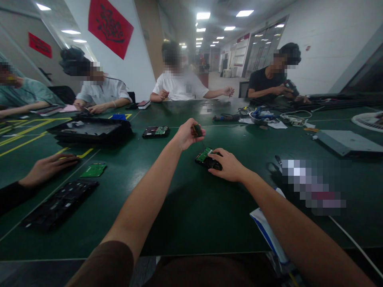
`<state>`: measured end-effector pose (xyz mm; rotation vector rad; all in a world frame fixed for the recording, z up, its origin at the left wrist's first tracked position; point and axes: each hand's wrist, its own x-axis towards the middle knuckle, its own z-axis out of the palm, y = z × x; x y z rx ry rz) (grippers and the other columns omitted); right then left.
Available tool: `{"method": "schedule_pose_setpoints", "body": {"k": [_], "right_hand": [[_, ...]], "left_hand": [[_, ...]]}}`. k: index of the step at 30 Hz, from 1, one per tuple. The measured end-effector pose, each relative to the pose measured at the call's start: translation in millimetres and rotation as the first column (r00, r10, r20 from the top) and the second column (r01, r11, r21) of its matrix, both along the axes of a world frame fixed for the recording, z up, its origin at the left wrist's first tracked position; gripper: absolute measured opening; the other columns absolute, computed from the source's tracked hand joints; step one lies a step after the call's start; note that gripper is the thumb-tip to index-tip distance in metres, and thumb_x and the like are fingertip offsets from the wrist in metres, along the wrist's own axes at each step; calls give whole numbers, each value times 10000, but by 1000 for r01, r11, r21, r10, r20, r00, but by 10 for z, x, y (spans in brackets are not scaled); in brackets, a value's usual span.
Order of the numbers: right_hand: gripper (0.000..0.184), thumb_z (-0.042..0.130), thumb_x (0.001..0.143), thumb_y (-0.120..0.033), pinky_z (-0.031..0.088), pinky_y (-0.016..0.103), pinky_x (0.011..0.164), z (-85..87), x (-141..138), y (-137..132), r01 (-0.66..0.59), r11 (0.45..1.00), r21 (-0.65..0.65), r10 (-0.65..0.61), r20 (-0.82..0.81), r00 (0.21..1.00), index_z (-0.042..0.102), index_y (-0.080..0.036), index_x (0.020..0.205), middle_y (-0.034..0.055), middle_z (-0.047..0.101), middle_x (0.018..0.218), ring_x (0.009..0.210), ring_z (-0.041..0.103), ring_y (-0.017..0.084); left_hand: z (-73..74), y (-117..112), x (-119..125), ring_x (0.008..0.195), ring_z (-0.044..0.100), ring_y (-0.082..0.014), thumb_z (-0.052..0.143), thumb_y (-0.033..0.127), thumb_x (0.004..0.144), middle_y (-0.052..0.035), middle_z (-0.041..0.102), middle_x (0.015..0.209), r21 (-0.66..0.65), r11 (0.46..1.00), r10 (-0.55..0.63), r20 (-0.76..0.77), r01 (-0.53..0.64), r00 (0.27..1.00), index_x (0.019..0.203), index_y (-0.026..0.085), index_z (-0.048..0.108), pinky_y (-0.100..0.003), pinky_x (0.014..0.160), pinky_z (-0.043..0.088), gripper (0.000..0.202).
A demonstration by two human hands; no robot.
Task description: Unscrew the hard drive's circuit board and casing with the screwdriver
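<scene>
A screwdriver (198, 130) is gripped in the closed left hand (186, 135) over a hard drive (205, 156), clasped mid-table by the right hand (229, 165). Its green circuit board (204, 154) appears still mounted, the unscrewing seemingly unfinished.

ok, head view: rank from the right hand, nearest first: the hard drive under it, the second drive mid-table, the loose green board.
1. Hard drive: under the right hand, touching.
2. Second drive: mid-table, left and farther back.
3. Loose green board: far left, by another person's hand.
</scene>
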<state>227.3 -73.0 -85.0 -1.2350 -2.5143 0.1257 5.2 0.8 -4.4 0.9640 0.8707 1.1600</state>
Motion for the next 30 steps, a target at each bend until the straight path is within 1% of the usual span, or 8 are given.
{"method": "schedule_pose_setpoints", "body": {"k": [3, 7, 13, 15, 19, 23, 27, 30], "right_hand": [[671, 645, 879, -600, 431, 570, 1075, -13, 3, 9, -5, 1000, 6, 5, -6, 1000, 552, -256, 1448, 147, 484, 1461, 1280, 532, 367], [673, 651, 874, -603, 433, 560, 1075, -30, 5, 19, -11, 1000, 13, 11, -17, 1000, 560, -253, 1442, 145, 489, 1451, 1274, 537, 363], [668, 655, 877, -590, 435, 554, 1073, -28, 3, 11, -6, 1000, 18, 6, -14, 1000, 557, -251, 1444, 146, 489, 1452, 1269, 538, 359], [667, 654, 878, -588, 433, 556, 1073, -18, 2, 5, -4, 1000, 14, 4, -8, 1000, 555, -254, 1446, 145, 488, 1455, 1274, 534, 361], [665, 644, 885, -589, 436, 552, 1071, 0, -1, -1, 2, 1000, 2, -2, 1, 1000, 552, -248, 1448, 147, 481, 1465, 1270, 537, 360], [671, 645, 882, -592, 434, 545, 1072, -5, -2, 3, 1, 1000, -2, -1, -2, 1000, 549, -252, 1452, 143, 484, 1459, 1267, 540, 357], [670, 651, 877, -593, 427, 544, 1078, -19, -1, 8, -1, 1000, 7, 1, -10, 1000, 552, -260, 1450, 139, 485, 1454, 1268, 538, 355], [671, 649, 878, -594, 428, 552, 1076, -15, -1, 7, 5, 1000, 2, -5, -8, 1000, 549, -264, 1454, 140, 480, 1460, 1261, 542, 356]], "left_hand": [[-1, -3, 9, 733, 686, -201, 599, 345, 813, -103, 704, 796, -1, 1000, 18, 10, -18, 1000, 845, 167, 610, -312, 672, 576, 181], [-9, 13, 0, 648, 633, -164, 606, 317, 784, -68, 666, 731, 45, 995, 89, -39, -87, 995, 815, 159, 636, -256, 585, 526, 163], [-18, 10, 19, 756, 692, -206, 569, 346, 797, -98, 713, 819, 25, 1000, -4, 0, 4, 1000, 853, 154, 649, -276, 593, 535, 215], [-26, 18, 17, 749, 685, -199, 561, 345, 802, -97, 708, 821, 38, 999, 0, 5, 0, 1000, 835, 153, 650, -276, 596, 539, 215], [-25, 23, 1, 670, 631, -166, 568, 329, 801, -76, 666, 747, 74, 997, 29, -36, -27, 999, 802, 145, 669, -254, 566, 519, 210], [3, -9, 16, 710, 665, -184, 588, 312, 794, -96, 693, 785, 47, 999, 10, -37, -8, 999, 841, 147, 654, -249, 550, 511, 184], [22, -33, 48, 745, 689, -200, 579, 301, 815, -114, 707, 799, 21, 1000, 19, 8, -19, 1000, 829, 148, 619, -297, 632, 570, 158], [28, -28, 60, 704, 663, -182, 578, 282, 831, -96, 679, 748, 41, 999, 33, -1, -33, 999, 802, 144, 619, -321, 674, 590, 146]]}}
